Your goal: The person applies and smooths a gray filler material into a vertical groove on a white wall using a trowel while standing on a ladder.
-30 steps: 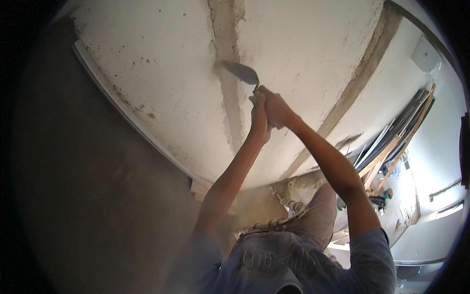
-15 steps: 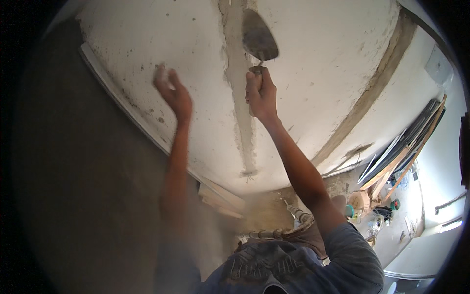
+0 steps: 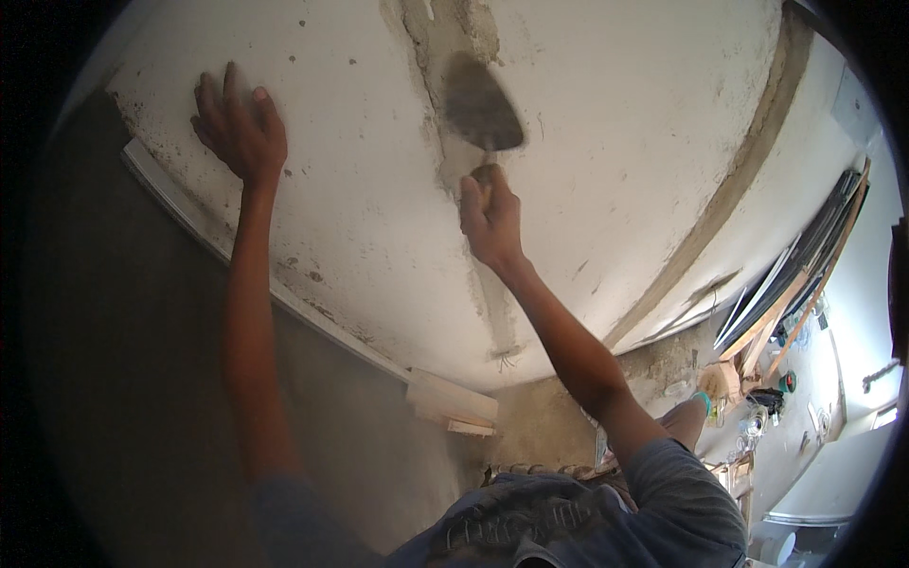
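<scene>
My right hand [image 3: 492, 216] is closed around the handle of a trowel [image 3: 481, 106]. The trowel's rounded dark blade, blurred a little by motion, points up along a grey mortar strip [image 3: 492, 303] that runs down the white wall [image 3: 597, 170]. Whether the blade touches the mortar I cannot tell. To the left, my left hand [image 3: 244, 137] lies with spread fingers against the white wall, holding nothing. Near the top the strip is rough and broken along its edges.
Another mortar strip [image 3: 720, 204] slants down the wall at the right. Long dark and wooden strips [image 3: 800, 275] lean in the right corner, with tools and containers on the floor. A pale ledge [image 3: 180, 204] edges the wall at left; boards [image 3: 450, 402] lie below.
My left hand has moved left and up, and now rests spread on the wall. My right hand and the trowel have shifted down and slightly left in view, which has itself tilted.
</scene>
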The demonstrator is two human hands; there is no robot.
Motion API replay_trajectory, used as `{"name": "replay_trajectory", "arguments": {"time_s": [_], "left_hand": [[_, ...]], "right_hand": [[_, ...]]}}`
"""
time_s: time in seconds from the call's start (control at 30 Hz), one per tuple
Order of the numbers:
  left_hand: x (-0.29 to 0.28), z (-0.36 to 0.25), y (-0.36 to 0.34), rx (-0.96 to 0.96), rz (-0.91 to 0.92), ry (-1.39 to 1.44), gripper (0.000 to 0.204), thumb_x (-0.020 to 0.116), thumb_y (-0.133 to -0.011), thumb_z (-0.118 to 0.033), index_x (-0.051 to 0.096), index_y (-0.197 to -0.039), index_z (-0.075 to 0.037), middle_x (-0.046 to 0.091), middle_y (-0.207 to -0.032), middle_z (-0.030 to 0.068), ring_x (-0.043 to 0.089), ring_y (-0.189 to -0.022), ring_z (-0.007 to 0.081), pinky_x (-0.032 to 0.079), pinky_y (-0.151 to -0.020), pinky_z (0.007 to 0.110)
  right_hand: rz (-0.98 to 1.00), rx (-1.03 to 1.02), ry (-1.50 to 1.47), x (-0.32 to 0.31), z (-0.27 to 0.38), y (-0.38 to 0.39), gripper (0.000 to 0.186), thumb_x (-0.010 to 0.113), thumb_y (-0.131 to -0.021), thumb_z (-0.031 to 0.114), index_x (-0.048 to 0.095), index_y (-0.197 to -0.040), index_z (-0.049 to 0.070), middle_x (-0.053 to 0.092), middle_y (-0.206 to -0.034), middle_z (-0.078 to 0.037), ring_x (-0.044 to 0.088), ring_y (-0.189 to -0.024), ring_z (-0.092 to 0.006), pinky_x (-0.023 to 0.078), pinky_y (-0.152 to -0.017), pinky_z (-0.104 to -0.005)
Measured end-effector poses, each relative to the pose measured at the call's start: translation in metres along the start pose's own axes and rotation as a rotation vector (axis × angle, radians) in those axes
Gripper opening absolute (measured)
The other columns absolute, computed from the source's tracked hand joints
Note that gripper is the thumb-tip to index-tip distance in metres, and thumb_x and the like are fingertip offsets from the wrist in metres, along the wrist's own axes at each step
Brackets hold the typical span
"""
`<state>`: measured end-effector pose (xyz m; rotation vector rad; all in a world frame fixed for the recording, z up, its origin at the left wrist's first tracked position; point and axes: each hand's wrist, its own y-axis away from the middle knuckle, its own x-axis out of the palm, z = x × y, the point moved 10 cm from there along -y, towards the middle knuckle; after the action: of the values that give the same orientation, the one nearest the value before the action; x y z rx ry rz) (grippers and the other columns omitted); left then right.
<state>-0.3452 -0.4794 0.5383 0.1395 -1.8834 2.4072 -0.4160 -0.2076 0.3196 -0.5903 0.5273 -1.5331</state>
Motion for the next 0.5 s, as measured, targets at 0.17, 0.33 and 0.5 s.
{"name": "replay_trajectory", "arguments": {"time_s": [0.17,0.33,0.5], "left_hand": [[0.0,0.0,0.003,-0.001,0.004,-0.007,0.053,0.045,-0.102,-0.043,0.046,-0.147,-0.015,0.038,-0.152,0.0227,0.032,-0.144,0.0411,0.022,-0.111,0.07],[0.0,-0.003,0.001,0.046,-0.022,-0.017,0.053,0.045,-0.103,-0.043,0.046,-0.147,-0.014,0.038,-0.151,0.0227,0.034,-0.143,0.0415,0.023,-0.11,0.069],[-0.001,-0.001,0.003,0.039,-0.016,-0.032,0.053,0.045,-0.103,-0.044,0.047,-0.146,-0.014,0.038,-0.151,0.0225,0.034,-0.143,0.041,0.024,-0.11,0.069]], "right_hand": [[-0.023,-0.008,0.093,-0.002,0.007,0.003,0.027,0.054,-0.103,0.024,0.051,-0.102,-0.003,0.055,-0.06,-0.007,0.053,-0.054,-0.0105,0.042,-0.05,-0.0283],[-0.076,0.032,-0.044,-0.007,-0.005,0.009,0.024,0.057,-0.101,0.021,0.051,-0.102,-0.003,0.059,-0.064,-0.013,0.055,-0.056,-0.0196,0.045,-0.053,-0.0341],[-0.137,0.069,-0.135,-0.02,0.002,0.021,0.024,0.063,-0.096,0.016,0.05,-0.098,-0.004,0.06,-0.067,-0.023,0.061,-0.059,-0.0409,0.047,-0.056,-0.0423]]}}
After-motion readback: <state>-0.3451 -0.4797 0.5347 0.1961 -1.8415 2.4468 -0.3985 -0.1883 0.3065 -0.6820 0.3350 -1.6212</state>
